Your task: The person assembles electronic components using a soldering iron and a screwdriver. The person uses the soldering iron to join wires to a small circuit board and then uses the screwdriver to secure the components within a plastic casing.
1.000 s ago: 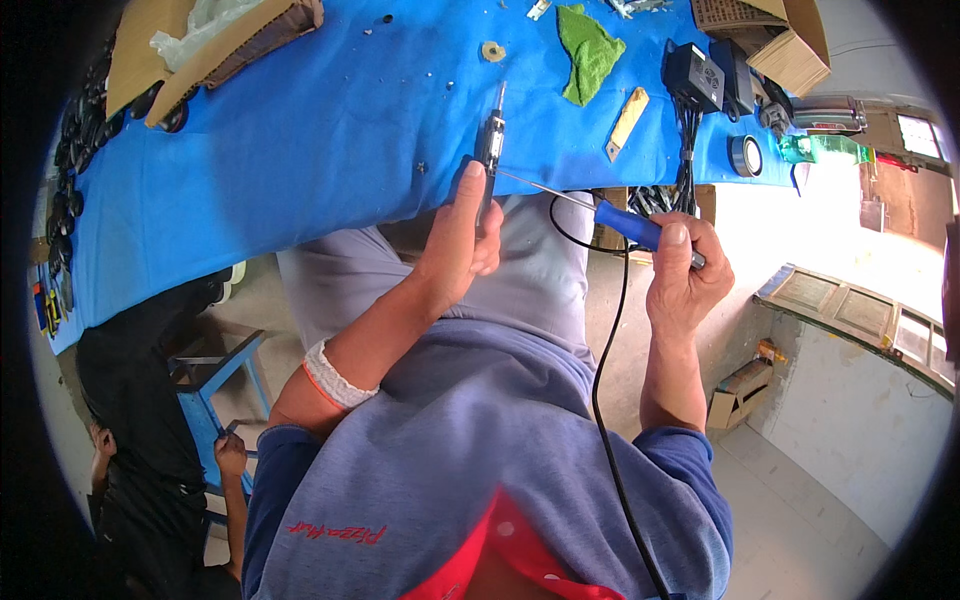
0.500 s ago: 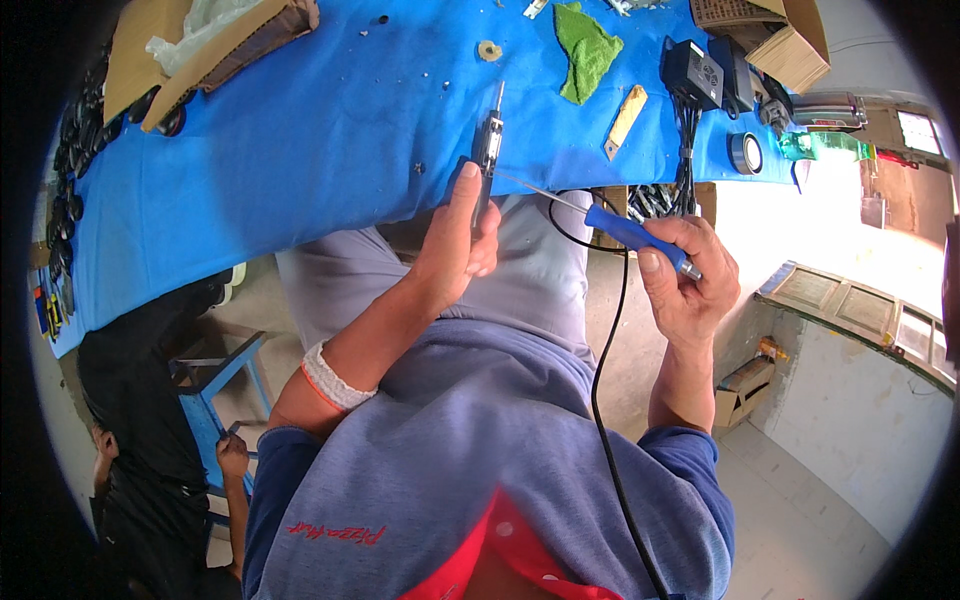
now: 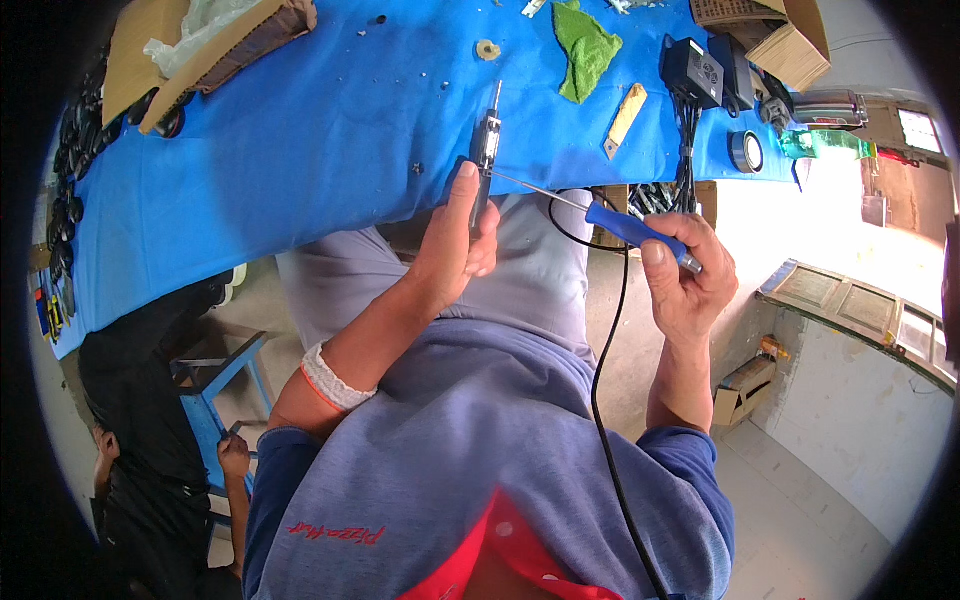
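Note:
In my left hand (image 3: 455,240) is a slim dark device (image 3: 487,150) with a bare metal section and a thin metal rod pointing toward the far side. My thumb presses along it and my fingers curl round its lower end. My right hand (image 3: 692,275) grips a screwdriver (image 3: 640,231) by its blue handle. The shaft slants left, and its tip meets the side of the device just above my left thumb; whether it sits in a screw is too small to tell. Both hands are at the near edge of the blue-covered table (image 3: 330,130).
A green cloth (image 3: 585,50), a yellowish strip (image 3: 626,120) and a tape roll (image 3: 745,153) lie beyond my right hand, near black power adapters (image 3: 692,75) with bundled cables. Cardboard boxes (image 3: 240,60) stand at both far corners. A black cable (image 3: 605,420) runs down my front. Another person (image 3: 150,420) is at left.
My right hand and the screwdriver handle have shifted very slightly, the hand a little to the left. The left hand and device stay almost still, with the tip still against the device.

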A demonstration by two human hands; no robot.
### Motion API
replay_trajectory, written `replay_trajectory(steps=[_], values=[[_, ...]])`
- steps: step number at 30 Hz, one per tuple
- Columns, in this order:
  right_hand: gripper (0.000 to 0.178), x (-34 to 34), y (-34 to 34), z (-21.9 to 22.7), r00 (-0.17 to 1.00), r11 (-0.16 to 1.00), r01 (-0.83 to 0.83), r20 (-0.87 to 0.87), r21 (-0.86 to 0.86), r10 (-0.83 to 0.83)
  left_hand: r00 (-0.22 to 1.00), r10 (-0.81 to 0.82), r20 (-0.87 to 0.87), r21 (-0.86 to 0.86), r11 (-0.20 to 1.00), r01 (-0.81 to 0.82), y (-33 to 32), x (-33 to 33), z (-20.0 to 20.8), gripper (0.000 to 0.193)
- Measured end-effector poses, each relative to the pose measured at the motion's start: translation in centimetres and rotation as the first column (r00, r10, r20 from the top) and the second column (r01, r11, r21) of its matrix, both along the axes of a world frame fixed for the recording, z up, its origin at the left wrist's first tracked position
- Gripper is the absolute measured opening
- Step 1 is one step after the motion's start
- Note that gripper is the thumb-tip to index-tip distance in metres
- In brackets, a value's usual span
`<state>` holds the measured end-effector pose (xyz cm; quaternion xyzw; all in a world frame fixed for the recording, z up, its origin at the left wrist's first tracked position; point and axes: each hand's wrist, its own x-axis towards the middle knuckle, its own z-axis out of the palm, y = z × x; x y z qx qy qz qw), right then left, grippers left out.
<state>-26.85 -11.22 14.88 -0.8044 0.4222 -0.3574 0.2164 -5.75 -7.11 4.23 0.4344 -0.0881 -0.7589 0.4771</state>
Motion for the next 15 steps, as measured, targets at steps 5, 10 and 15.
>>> replay_trajectory(steps=[5, 10, 15], values=[[0.018, 0.03, 0.15, -0.09, 0.999, 0.998, 0.046, 0.021, 0.047, -0.047, 1.000, -0.006, -0.016, -0.002, 1.000, 0.006, -0.03, 0.04, -0.14, 0.055], [0.017, 0.04, 0.33, -0.09, 0.992, 0.988, 0.125, -0.008, 0.090, -0.125, 1.000, -0.008, -0.006, -0.003, 1.000, 0.008, -0.01, 0.05, -0.02, 0.055], [0.017, 0.07, 0.49, -0.32, 0.981, 0.971, 0.187, 0.024, 0.149, -0.193, 1.000, -0.017, -0.009, -0.002, 1.000, 0.017, 0.01, 0.07, -0.08, 0.055]])
